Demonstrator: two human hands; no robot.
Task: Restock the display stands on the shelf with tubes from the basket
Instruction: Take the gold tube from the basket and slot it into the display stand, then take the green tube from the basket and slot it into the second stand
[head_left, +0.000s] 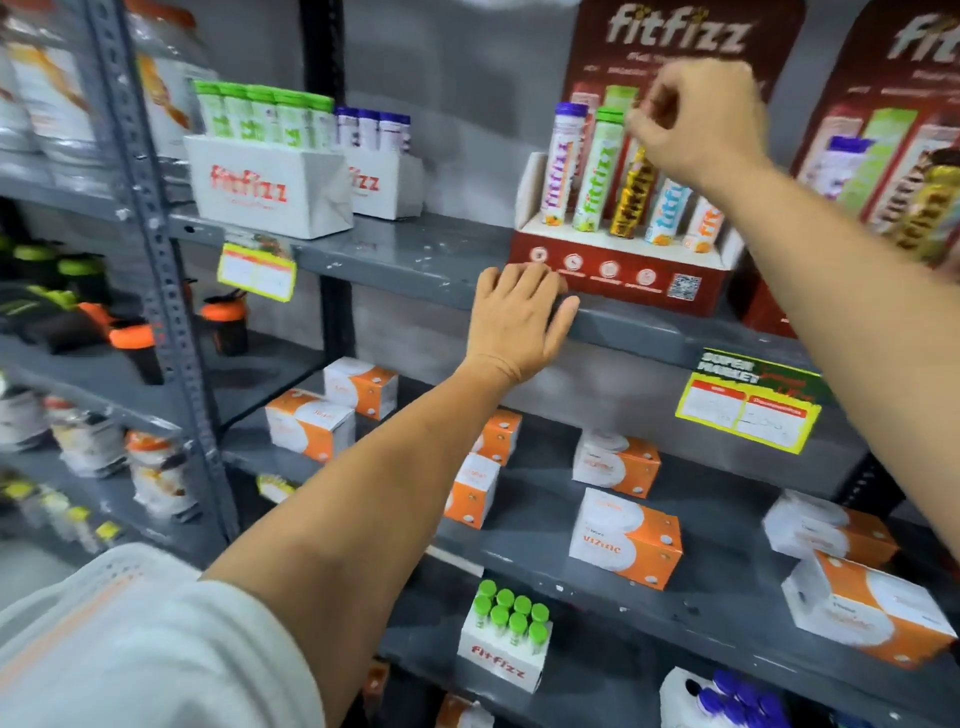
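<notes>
A red Fitfizz display stand (618, 275) sits on the grey upper shelf (415, 260). Upright in it are a purple-capped tube (561, 161), a green-capped tube (597, 171), a gold tube (631, 200), a blue-lettered tube (667, 213) and an orange-lettered tube (704, 226). My right hand (701, 119) pinches the top of the gold tube, which stands in the stand's middle slot. My left hand (519, 317) lies flat on the shelf edge, fingertips touching the stand's front left corner. A second red stand (914, 171) shows at the right edge. No basket is in view.
White Fitfizz boxes (270, 182) with green-capped and purple-capped tubes stand further left on the same shelf. Orange-and-white cartons (623, 540) are scattered on the shelf below, with a box of green-capped tubes (506, 639) lower down. Yellow price tags (748, 410) hang from shelf edges.
</notes>
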